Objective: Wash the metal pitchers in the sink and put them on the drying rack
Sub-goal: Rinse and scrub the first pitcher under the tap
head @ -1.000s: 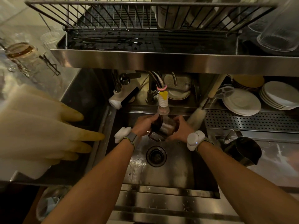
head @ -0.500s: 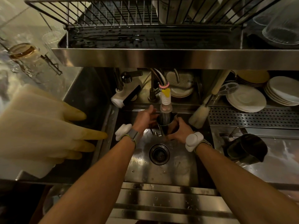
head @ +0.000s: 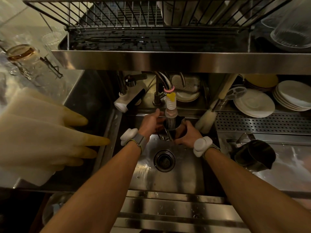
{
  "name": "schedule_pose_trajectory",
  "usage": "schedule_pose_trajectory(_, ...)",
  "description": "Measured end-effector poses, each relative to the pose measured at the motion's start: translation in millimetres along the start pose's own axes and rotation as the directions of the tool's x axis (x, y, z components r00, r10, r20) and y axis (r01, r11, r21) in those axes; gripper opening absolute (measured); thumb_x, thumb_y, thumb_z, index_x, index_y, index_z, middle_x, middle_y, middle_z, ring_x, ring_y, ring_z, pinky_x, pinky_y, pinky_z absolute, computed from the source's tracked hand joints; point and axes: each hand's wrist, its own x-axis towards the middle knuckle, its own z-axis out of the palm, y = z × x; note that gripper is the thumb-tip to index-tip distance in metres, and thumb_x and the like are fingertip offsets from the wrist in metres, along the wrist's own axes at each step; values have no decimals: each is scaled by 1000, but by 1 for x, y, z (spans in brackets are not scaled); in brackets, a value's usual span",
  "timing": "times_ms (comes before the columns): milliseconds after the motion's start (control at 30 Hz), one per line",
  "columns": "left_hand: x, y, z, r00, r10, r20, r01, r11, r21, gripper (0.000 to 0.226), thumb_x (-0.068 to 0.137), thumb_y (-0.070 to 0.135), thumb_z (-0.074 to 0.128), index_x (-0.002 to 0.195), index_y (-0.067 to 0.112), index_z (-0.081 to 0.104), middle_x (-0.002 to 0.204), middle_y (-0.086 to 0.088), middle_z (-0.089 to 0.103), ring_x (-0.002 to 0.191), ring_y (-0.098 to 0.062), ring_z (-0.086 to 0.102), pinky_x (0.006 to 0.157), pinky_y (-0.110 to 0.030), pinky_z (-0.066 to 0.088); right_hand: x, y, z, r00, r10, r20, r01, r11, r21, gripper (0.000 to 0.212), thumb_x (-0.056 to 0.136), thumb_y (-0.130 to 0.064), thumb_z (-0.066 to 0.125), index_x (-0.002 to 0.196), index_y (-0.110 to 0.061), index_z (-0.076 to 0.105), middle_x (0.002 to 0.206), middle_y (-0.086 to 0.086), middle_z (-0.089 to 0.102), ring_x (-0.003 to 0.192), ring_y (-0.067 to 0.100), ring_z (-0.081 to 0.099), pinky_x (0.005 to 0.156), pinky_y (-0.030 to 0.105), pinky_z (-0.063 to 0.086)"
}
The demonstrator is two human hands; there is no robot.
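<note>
Holding metal pitcher (head: 175, 130) upright, mouth up, right under faucet nozzle (head: 171, 107), above the back part of the sink (head: 183, 175). Handle side facing near-left. Nozzle tip just at the pitcher mouth. Wet shimmer below the pitcher, above the drain (head: 164, 160).

Gripping with right hand (head: 186, 136): fingers and thumb wrapped round the pitcher body from the right. Left hand (head: 151, 123) pressed against the pitcher's left side, thumb stretched up toward the nozzle; can't tell if its fingers curl round the pitcher, hidden behind it. White pods strapped on both wrists.

Second pitcher (head: 254, 156), dark, lying tilted on the counter (head: 289, 170) right of the sink, mouth toward the camera, well apart from both hands.

Bottle brush (head: 206, 122) leaning at the sink's back right corner, bristle head down, just beside the right hand's side of the pitcher. Perforated metal panel (head: 262, 124) behind the second pitcher. Stacks of white plates (head: 254, 103) further back right.

White dispenser (head: 127, 102) lying at back left of the sink, next to a second tap.

Overhead: drying rack (head: 127, 15), wire, sitting in a steel drip tray (head: 168, 60) with water pooled in it. White containers standing in the rack's right half; ribbed glass (head: 292, 29) upside down at far right.

Far left: pale rubber gloves (head: 43, 132) close to the camera, yellowish fingertips pointing toward the sink.
</note>
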Motion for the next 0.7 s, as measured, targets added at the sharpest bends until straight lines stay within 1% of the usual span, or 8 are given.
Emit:
schedule_pose_trajectory(33,1,0,0,1000,-4,-12,4,1000,6,43,100,34,36,122,5,58,90,-5,66,73,-12,60,45,-13,49,1,0,-1,1000,-3,1,3,1000,-7,91,60,-16,84,136,-15,34,126,9,55,109,25,55,79,24,42)
schedule_pose_trajectory(100,5,-1,0,998,-4,-65,7,999,45,46,100,35,36,122,0,57,99,-12,65,78,-20,62,62,-24,54,1,-2,-5,1000,-10,3,10,999,-35,89,58,-18,85,133,-15,38,126,10,54,108,24,54,80,26,43)
schedule_pose_trajectory(167,10,-3,-3,989,38,-143,-7,976,216,49,100,37,36,118,-4,58,116,-21,63,100,-33,62,89,-39,50,1,-3,-9,1000,-17,5,17,996,-85,91,57,-21,86,135,-16,38,128,12,49,110,26,53,85,29,45)
schedule_pose_trajectory(233,12,-6,-7,976,96,-193,-21,934,355,51,99,38,36,111,-4,62,121,-23,61,113,-35,57,101,-42,42,0,-4,-13,1000,-14,0,14,990,-140,94,55,-25,87,136,-20,39,128,12,44,112,29,52,91,30,45)
schedule_pose_trajectory(400,14,-12,-12,973,143,-181,-45,887,460,49,98,39,38,98,0,66,115,-21,64,110,-33,57,93,-35,41,-4,-3,-14,998,-42,-43,36,991,-129,89,52,-27,89,130,-21,44,126,11,45,108,27,54,92,31,47)
schedule_pose_trajectory(500,13,-15,-15,974,143,-174,-49,888,457,44,98,38,39,91,3,64,112,-23,64,108,-33,59,89,-34,41,-2,-7,-13,996,-54,-72,48,996,-79,91,50,-30,91,128,-22,46,129,11,43,110,26,53,91,25,42)
schedule_pose_trajectory(567,13,-16,-16,977,142,-160,-59,897,439,42,99,37,39,92,3,64,113,-24,65,109,-33,59,93,-35,42,-1,-10,-12,996,-54,-68,47,995,-93,94,49,-32,91,131,-22,45,132,11,38,114,27,50,90,22,37)
schedule_pose_trajectory(700,13,-18,-17,977,130,-166,-47,903,428,47,98,38,41,99,-1,66,112,-21,66,109,-32,59,92,-34,42,1,-15,-9,993,-69,-94,62,995,-73,100,50,-32,91,136,-20,40,134,11,35,117,28,49,94,25,39)
